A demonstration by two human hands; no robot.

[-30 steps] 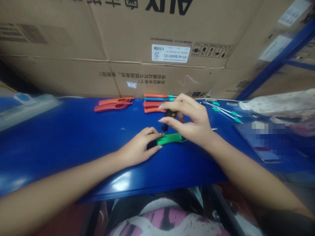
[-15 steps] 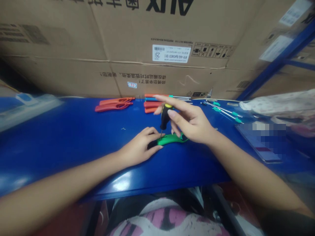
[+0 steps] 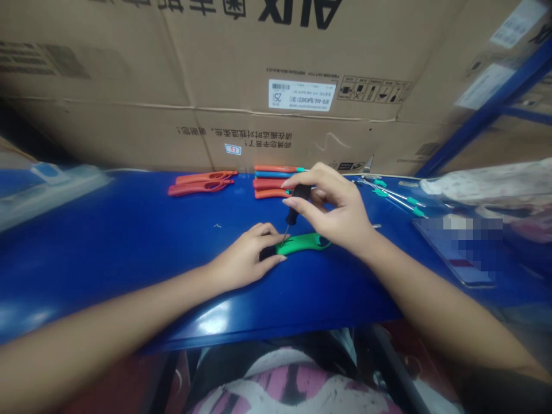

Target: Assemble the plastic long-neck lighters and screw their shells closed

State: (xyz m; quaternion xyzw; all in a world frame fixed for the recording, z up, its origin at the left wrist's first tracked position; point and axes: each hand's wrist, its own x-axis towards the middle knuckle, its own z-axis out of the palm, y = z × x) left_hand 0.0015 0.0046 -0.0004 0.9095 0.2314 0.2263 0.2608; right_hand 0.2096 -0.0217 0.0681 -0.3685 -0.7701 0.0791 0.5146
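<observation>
My right hand [image 3: 340,210] grips the dark handle of a screwdriver [image 3: 294,214] between thumb and fingers. The shaft slants down, its tip meeting the left end of a green plastic handle [image 3: 302,244] on the table. My left hand [image 3: 245,256] pinches the black part at that same end, thumb on the near side and fingers on the far side. A slot shows in the green surface, and an opening lies at its right end. Any screw under the tip is too small to make out.
Two red-orange handles [image 3: 200,185] lie at the back of the blue table [image 3: 142,247]. Several orange, red and blue handles [image 3: 271,183] are beside them. Thin metal rods with green pieces [image 3: 399,198] and a phone [image 3: 457,259] lie right. A large cardboard box [image 3: 215,69] stands behind.
My right hand has changed its hold on the screwdriver: the fingers, stretched out before, are now curled round its handle. My left hand and the green handle stay in place.
</observation>
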